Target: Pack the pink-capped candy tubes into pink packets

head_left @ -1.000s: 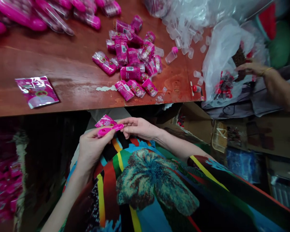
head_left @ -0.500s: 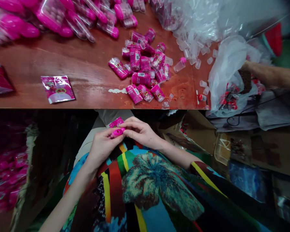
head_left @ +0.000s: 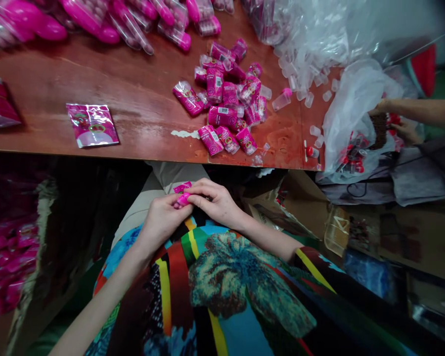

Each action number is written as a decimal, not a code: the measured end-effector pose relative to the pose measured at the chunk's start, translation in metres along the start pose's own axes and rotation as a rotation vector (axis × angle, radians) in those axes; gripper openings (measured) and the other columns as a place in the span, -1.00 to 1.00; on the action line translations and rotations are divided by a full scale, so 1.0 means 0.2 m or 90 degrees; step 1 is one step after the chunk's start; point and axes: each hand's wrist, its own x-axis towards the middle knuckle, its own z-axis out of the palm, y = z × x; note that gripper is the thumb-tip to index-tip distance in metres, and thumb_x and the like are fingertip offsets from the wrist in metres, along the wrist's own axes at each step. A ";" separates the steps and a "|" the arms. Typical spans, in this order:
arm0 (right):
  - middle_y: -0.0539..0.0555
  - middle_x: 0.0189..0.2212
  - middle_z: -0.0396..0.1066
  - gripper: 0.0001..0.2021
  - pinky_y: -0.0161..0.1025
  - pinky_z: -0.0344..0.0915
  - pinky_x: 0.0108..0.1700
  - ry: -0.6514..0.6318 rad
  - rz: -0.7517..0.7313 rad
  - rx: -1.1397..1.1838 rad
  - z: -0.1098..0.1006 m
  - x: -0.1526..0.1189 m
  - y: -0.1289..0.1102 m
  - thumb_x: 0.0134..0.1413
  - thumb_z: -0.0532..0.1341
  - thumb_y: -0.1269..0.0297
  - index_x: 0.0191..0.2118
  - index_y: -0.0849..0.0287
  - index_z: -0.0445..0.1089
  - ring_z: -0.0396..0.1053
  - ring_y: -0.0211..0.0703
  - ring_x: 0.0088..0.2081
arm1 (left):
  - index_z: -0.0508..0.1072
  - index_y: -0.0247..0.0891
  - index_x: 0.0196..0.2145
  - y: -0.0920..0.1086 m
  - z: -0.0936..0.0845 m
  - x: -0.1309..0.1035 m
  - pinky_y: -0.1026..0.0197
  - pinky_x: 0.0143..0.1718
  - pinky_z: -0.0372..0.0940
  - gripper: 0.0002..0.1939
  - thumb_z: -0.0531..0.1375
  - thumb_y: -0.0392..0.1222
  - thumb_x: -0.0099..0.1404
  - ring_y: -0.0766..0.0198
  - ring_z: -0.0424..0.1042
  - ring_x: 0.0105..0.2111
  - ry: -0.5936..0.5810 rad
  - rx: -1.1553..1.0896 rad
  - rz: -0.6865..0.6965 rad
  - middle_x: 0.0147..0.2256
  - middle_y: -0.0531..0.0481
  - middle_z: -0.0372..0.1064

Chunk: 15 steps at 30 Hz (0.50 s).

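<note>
Over my lap, just in front of the table edge, both hands meet around a small pink-capped container. My left hand is closed round its lower part, where small pink beads show. The fingers of my right hand pinch the pink cap. A pink printed wrapper shows just beyond my fingers; which hand holds it, I cannot tell. On the table ahead lies a pile of small pink-wrapped packs. A flat pink packet rests on the table to the left.
Pink-capped bead containers cover the table's far left. Small clear cups lie near plastic bags at the right. Another person's hands are at a white bag. An open cardboard box stands below right, a box of pink packs below left.
The view has shifted slightly. The pink cap now sits over the container top, where an opening showed before. At the right, more of the other person's hands has come into view at the bag.
</note>
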 end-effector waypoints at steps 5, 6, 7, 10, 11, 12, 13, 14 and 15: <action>0.13 -0.17 0.49 -0.82 -0.18 0.38 0.04 -0.008 -0.004 -0.059 0.01 0.00 -0.01 0.31 0.20 0.26 -0.11 0.17 0.53 0.45 -0.16 -0.08 | 0.40 -0.23 -0.61 -0.01 0.00 0.00 0.30 -0.60 0.02 -0.82 0.22 -0.11 0.04 0.37 0.11 -0.59 0.006 -0.002 -0.015 -0.63 0.12 0.17; 0.13 -0.16 0.49 -0.82 -0.18 0.38 0.05 -0.015 -0.011 -0.072 0.01 0.00 -0.01 0.31 0.20 0.27 -0.11 0.17 0.53 0.45 -0.15 -0.07 | 0.41 -0.24 -0.60 -0.01 0.00 0.00 0.30 -0.60 0.02 -0.82 0.23 -0.11 0.04 0.37 0.11 -0.59 0.002 -0.013 -0.029 -0.63 0.12 0.18; 0.14 -0.15 0.50 -0.82 -0.18 0.38 0.05 -0.022 -0.019 -0.077 0.00 0.00 -0.01 0.32 0.19 0.28 -0.11 0.17 0.52 0.45 -0.15 -0.07 | 0.42 -0.24 -0.60 -0.01 0.00 0.00 0.30 -0.60 0.01 -0.82 0.24 -0.11 0.04 0.37 0.11 -0.59 -0.004 -0.025 -0.044 -0.63 0.12 0.18; 0.16 -0.15 0.52 -0.83 -0.19 0.38 0.04 -0.039 -0.047 -0.073 -0.01 0.00 -0.01 0.32 0.19 0.29 -0.11 0.20 0.51 0.46 -0.15 -0.08 | 0.44 -0.26 -0.58 -0.02 0.00 0.00 0.31 -0.60 0.02 -0.80 0.27 -0.09 0.03 0.38 0.12 -0.59 -0.031 -0.077 -0.083 -0.62 0.13 0.20; 0.16 -0.16 0.52 -0.83 -0.18 0.39 0.04 -0.045 -0.056 -0.074 -0.01 0.00 0.00 0.32 0.19 0.29 -0.11 0.21 0.50 0.47 -0.15 -0.09 | 0.45 -0.27 -0.57 -0.02 0.00 0.00 0.31 -0.59 0.03 -0.80 0.29 -0.08 0.03 0.38 0.12 -0.59 -0.045 -0.097 -0.097 -0.62 0.13 0.21; 0.17 -0.17 0.52 -0.82 -0.18 0.39 0.03 -0.054 -0.066 -0.078 -0.02 0.00 0.00 0.33 0.18 0.29 -0.11 0.23 0.50 0.47 -0.15 -0.10 | 0.46 -0.28 -0.56 -0.02 -0.01 0.00 0.31 -0.58 0.05 -0.79 0.31 -0.08 0.02 0.38 0.14 -0.58 -0.059 -0.117 -0.113 -0.61 0.12 0.22; 0.18 -0.18 0.52 -0.82 -0.18 0.39 0.02 -0.062 -0.074 -0.083 -0.02 0.00 0.01 0.33 0.18 0.29 -0.12 0.23 0.50 0.47 -0.14 -0.10 | 0.46 -0.29 -0.55 -0.02 -0.01 0.00 0.31 -0.57 0.07 -0.79 0.32 -0.09 0.00 0.38 0.16 -0.58 -0.074 -0.137 -0.132 -0.60 0.12 0.24; 0.18 -0.19 0.52 -0.82 -0.18 0.39 0.01 -0.072 -0.080 -0.088 -0.03 0.00 0.01 0.33 0.17 0.29 -0.12 0.24 0.50 0.47 -0.14 -0.11 | 0.47 -0.30 -0.54 -0.01 -0.01 0.00 0.31 -0.55 0.09 -0.79 0.34 -0.09 -0.01 0.37 0.18 -0.56 -0.089 -0.156 -0.152 -0.59 0.12 0.27; 0.18 -0.20 0.52 -0.81 -0.18 0.39 -0.01 -0.079 -0.085 -0.092 -0.03 0.01 0.01 0.34 0.17 0.29 -0.12 0.25 0.50 0.47 -0.13 -0.11 | 0.49 -0.31 -0.52 -0.01 -0.01 -0.01 0.32 -0.53 0.12 -0.78 0.35 -0.10 -0.02 0.37 0.21 -0.55 -0.103 -0.174 -0.171 -0.58 0.11 0.30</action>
